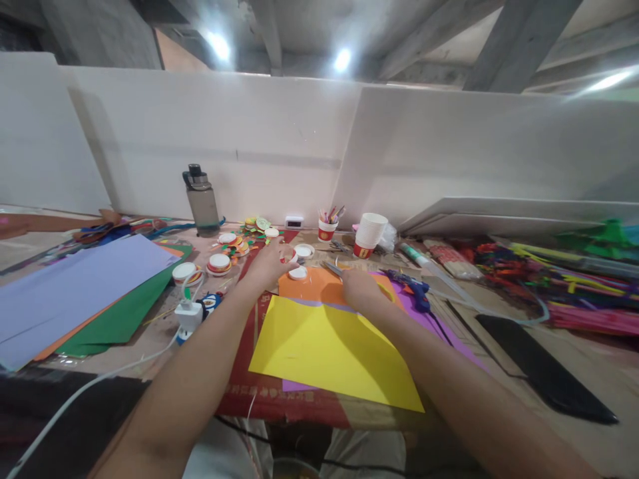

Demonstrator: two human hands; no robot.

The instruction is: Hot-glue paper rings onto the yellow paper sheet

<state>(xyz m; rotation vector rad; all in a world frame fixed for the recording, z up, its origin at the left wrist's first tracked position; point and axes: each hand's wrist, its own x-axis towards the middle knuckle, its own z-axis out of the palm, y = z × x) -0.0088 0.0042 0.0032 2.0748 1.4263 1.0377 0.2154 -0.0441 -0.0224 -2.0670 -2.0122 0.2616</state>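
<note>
My left hand (pixel 269 265) reaches over the far side of the sheets, its fingers closed around a small red-and-white piece of paper cup (pixel 288 253). Just beyond the fingertips lie a white round cup piece (pixel 303 251) and another white disc (pixel 298 273). In my right hand (pixel 360 290) is a pair of scissors (pixel 333 268), blades pointing left toward the left hand; its handles are hidden by the fingers. Under both forearms a yellow sheet (pixel 319 349) overlaps an orange sheet (pixel 312 285) and a purple one (pixel 417 319).
A blue glue gun (pixel 412 287) and a black phone-like slab (pixel 544 366) lie to the right. Stacked paper cups (pixel 371 229), a pencil cup (pixel 327 229) and a bottle (pixel 202 203) stand behind. Coloured sheets (pixel 100 279) and a white charger (pixel 188 316) with cable occupy the left.
</note>
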